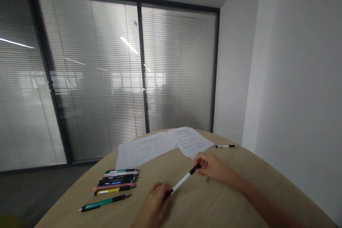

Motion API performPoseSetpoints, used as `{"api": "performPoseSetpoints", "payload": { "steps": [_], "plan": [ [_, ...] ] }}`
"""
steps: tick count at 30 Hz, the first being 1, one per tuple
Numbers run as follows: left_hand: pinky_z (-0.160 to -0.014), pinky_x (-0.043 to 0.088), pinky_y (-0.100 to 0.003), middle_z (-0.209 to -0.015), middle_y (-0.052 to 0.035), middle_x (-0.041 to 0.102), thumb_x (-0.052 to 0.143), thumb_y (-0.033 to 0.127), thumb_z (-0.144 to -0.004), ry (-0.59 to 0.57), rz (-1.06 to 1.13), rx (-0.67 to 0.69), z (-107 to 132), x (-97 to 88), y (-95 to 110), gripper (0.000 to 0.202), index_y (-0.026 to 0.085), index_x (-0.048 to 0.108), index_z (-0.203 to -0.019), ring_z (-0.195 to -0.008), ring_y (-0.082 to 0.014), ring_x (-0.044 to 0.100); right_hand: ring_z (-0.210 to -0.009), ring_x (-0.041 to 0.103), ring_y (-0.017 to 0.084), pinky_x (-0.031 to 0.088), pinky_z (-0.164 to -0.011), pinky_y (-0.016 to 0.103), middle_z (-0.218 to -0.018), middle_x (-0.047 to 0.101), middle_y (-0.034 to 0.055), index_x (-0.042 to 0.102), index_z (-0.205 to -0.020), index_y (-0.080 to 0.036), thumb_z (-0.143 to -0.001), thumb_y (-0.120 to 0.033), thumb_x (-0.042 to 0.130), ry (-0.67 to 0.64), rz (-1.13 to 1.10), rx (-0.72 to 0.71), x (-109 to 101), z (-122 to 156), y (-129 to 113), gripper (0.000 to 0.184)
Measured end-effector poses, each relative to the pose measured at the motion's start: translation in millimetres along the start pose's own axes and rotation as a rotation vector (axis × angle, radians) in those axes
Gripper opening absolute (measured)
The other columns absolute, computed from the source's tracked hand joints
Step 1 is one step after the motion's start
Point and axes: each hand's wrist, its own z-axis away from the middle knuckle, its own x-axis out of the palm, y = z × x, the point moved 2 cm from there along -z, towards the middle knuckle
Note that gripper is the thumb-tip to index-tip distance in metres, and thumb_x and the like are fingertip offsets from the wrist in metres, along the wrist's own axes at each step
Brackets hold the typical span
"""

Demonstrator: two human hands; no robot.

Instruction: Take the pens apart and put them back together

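A white pen with black ends (182, 182) slants between my two hands, just above the table. My right hand (210, 167) pinches its upper black end between thumb and fingers. Curled around the lower black end is my left hand (156, 201), its fingertips partly hidden. To the left of that hand lies a green pen with a black grip (103, 203). Beyond it, several pens sit in a close row, among them a yellow pen (113, 191), a pink pen (114, 186) and a white pen (120, 174).
The round wooden table (229, 199) curves away ahead. Printed sheets lie at its far side, a left stack (146, 148) beside a right stack (191, 140). Another white-and-black pen (226, 146) rests near the right edge. Glass panels with blinds (93, 78) and a white wall (299, 78) stand behind.
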Motion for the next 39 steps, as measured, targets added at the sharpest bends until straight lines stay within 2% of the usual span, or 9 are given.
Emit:
{"api": "performPoseSetpoints", "payload": {
  "steps": [13, 20, 30, 35, 39],
  "plan": [
    [-0.067, 0.050, -0.027, -0.074, -0.0023, 0.062, 0.045, 0.011, -0.076, -0.018, -0.040, 0.034, 0, 0.9, 2, 0.014, 0.021, 0.052, -0.083, -0.077, -0.0181, 0.058, -0.057, 0.049, 0.009, 0.038, -0.052, 0.020, -0.060, 0.055, -0.0046, 0.060, -0.071, -0.017, -0.062, -0.011, 0.060, -0.016, -0.012, -0.005, 1, 1, 0, 0.011],
    [-0.068, 0.049, -0.027, -0.075, -0.0026, 0.061, 0.045, 0.010, -0.077, -0.010, -0.048, 0.033, 3, 5.8, -5, 0.016, 0.021, 0.052, -0.085, -0.079, -0.0183, 0.056, -0.057, 0.050, 0.009, 0.038, -0.053, 0.020, -0.060, 0.057, -0.0037, 0.060, -0.071, -0.017, -0.062, -0.010, 0.060, -0.021, 0.046, 0.011, 5, 2, -6, 0.011],
    [-0.064, 0.050, -0.028, -0.071, -0.0017, 0.061, 0.043, 0.012, -0.079, 0.036, -0.075, 0.137, 1, 1.8, 2, 0.014, 0.021, 0.050, -0.085, -0.074, -0.0182, 0.057, -0.057, 0.050, 0.009, 0.034, -0.051, 0.018, -0.066, 0.061, -0.0022, 0.062, -0.073, -0.016, -0.062, -0.011, 0.059, -0.037, 0.111, -0.002, 6, 1, 1, 0.012],
    [-0.066, 0.051, -0.028, -0.073, -0.0016, 0.062, 0.040, 0.015, -0.082, 0.035, -0.109, 0.153, 1, 2.2, 4, 0.013, 0.022, 0.050, -0.086, -0.078, -0.0189, 0.058, -0.060, 0.052, 0.010, 0.036, -0.053, 0.018, -0.068, 0.062, -0.0020, 0.063, -0.074, -0.018, -0.063, -0.014, 0.059, -0.106, 0.134, -0.006, 19, 5, -4, 0.013],
    [-0.069, 0.050, -0.029, -0.069, -0.0003, 0.061, 0.038, 0.017, -0.084, 0.043, -0.121, 0.222, 0, 1.5, 6, 0.012, 0.022, 0.049, -0.083, -0.069, -0.0166, 0.058, -0.068, 0.054, 0.012, 0.039, -0.060, 0.019, -0.073, 0.064, 0.0000, 0.065, -0.072, -0.017, -0.062, -0.011, 0.059, -0.104, 0.154, -0.057, 32, 8, -8, 0.013]
  ]
}}
